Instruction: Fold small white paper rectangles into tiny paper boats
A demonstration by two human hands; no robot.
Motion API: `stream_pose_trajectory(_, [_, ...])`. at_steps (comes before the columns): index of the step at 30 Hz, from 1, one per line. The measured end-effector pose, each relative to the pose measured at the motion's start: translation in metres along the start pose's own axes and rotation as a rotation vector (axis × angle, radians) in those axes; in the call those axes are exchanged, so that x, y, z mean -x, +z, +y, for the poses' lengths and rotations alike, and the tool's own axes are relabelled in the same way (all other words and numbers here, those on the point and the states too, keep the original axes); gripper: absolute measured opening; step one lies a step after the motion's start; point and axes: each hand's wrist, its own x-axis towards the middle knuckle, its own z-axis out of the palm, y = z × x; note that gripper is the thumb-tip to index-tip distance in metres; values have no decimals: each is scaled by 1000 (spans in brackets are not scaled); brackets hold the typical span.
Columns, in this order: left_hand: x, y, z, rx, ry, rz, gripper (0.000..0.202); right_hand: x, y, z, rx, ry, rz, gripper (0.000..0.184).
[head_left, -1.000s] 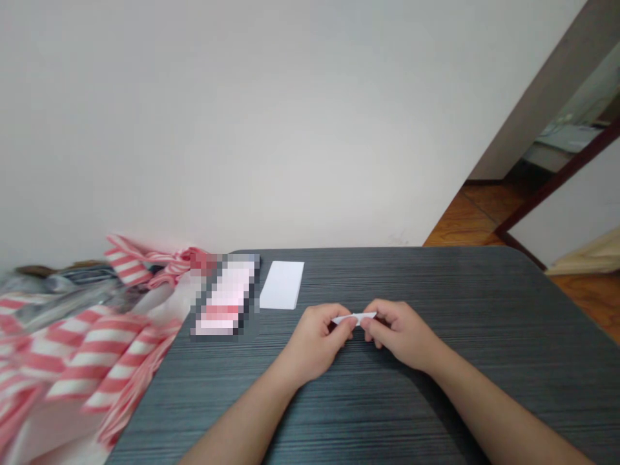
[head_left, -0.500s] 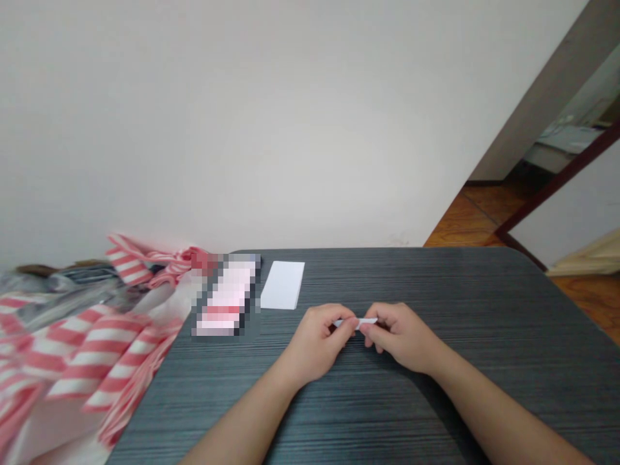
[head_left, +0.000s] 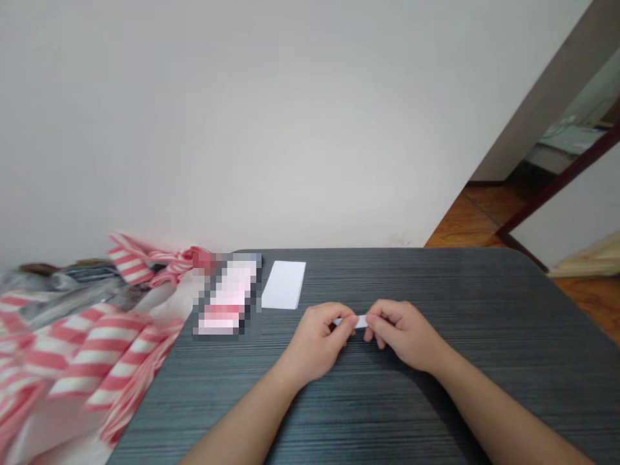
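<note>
Just above the middle of the dark grey table [head_left: 387,400], my left hand [head_left: 317,342] and my right hand [head_left: 402,336] meet. Between their fingertips they pinch a narrow strip of white paper [head_left: 361,321], and the fingers hide most of it. A white paper sheet [head_left: 283,285] lies flat on the table beyond my left hand, out of reach of my fingertips. Left of the sheet lies a pixelated pink-and-white object [head_left: 227,298], too blurred to name.
A crumpled pink-and-white striped plastic bag [head_left: 97,355] fills the lower left, beside the table's left edge. A white wall [head_left: 242,129] rises behind the table. Wooden flooring [head_left: 465,223] and a doorway show at the right.
My right hand has closed in toward my left, so less of the paper strip shows between them. The sheet and the blurred object have not moved.
</note>
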Motion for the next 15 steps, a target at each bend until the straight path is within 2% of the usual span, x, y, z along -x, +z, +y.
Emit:
stream_pose_trajectory(7, [-1,1,-1,43,-26,7,28,2,-1,-1,24,9,17,28])
stream_pose_trajectory(15, [0,3,-2,221,-121,71,31,2,-7,3,6,1,68,29])
